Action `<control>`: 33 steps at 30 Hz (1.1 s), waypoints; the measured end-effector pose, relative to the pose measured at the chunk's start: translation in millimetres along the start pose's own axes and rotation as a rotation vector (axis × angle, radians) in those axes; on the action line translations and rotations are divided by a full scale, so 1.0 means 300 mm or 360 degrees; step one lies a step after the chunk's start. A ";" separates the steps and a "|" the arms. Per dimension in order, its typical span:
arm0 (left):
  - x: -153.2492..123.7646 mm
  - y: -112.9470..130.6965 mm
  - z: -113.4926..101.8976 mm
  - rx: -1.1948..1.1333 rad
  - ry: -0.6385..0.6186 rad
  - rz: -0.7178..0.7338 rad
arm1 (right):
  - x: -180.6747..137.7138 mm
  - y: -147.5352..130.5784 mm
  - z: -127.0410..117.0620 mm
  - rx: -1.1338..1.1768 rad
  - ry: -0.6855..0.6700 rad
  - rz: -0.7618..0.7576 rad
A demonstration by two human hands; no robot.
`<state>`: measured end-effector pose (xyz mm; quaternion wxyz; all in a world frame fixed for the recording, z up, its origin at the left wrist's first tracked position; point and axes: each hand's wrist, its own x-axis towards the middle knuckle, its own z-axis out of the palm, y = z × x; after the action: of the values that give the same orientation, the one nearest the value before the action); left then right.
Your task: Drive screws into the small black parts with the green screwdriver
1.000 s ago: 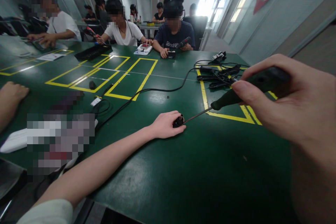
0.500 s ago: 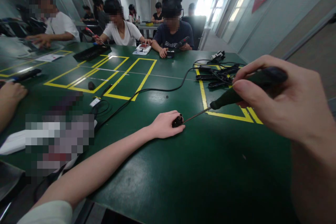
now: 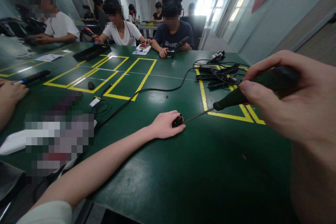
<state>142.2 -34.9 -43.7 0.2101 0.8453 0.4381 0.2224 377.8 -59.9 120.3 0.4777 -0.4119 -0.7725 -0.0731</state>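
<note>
On the green table (image 3: pixel 223 175), my left hand (image 3: pixel 166 125) is closed around a small black cylindrical piece (image 3: pixel 177 121) with a metal stub on top. My right hand (image 3: pixel 294 112) grips the dark green handle of a screwdriver (image 3: pixel 228 99) at the right. Its thin shaft slopes down leftward, and the tip ends at the side of the black piece, by my left fingers. Whether the tip touches the piece or sits inside it, I cannot tell.
A black cable (image 3: pixel 157 90) crosses the table to a pile of black cords and tools (image 3: pixel 217 77). Yellow tape (image 3: pixel 119 96) marks boxes. A co-worker's hand (image 3: pixel 13 94) is at the left; other people sit opposite. A small dark bit (image 3: pixel 167 97) lies mid-table.
My right hand and the screwdriver have shifted slightly right, and the handle end is farther from the black piece. My left hand stays in place. At the left, a co-worker's black tool has moved right.
</note>
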 end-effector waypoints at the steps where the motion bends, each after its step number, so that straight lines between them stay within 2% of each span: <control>1: 0.000 0.000 0.000 -0.0002 -0.0001 -0.0001 | 0.002 0.001 0.000 -0.0014 0.0016 -0.0008; 7: -0.001 0.000 -0.001 -0.0011 0.0012 0.0002 | 0.020 -0.013 -0.010 0.0081 -0.0101 0.0142; 14: 0.000 0.004 0.000 0.0013 0.0022 -0.0001 | 0.026 -0.009 -0.021 -0.0021 -0.0195 0.0239; 22: -0.001 0.002 0.001 0.0002 0.0024 -0.0003 | 0.022 -0.008 -0.041 0.0064 -0.0319 0.0113; 26: -0.002 0.004 -0.001 -0.0003 0.0028 -0.0008 | 0.021 -0.005 -0.039 0.0054 -0.0273 0.0111; 33: -0.001 0.001 0.001 -0.0021 0.0033 -0.0001 | 0.023 -0.017 -0.026 0.0090 -0.0232 0.0248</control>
<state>142.4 -35.2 -43.7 0.2112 0.8413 0.4391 0.2341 378.1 -63.4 131.5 0.4361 -0.4614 -0.7725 0.0162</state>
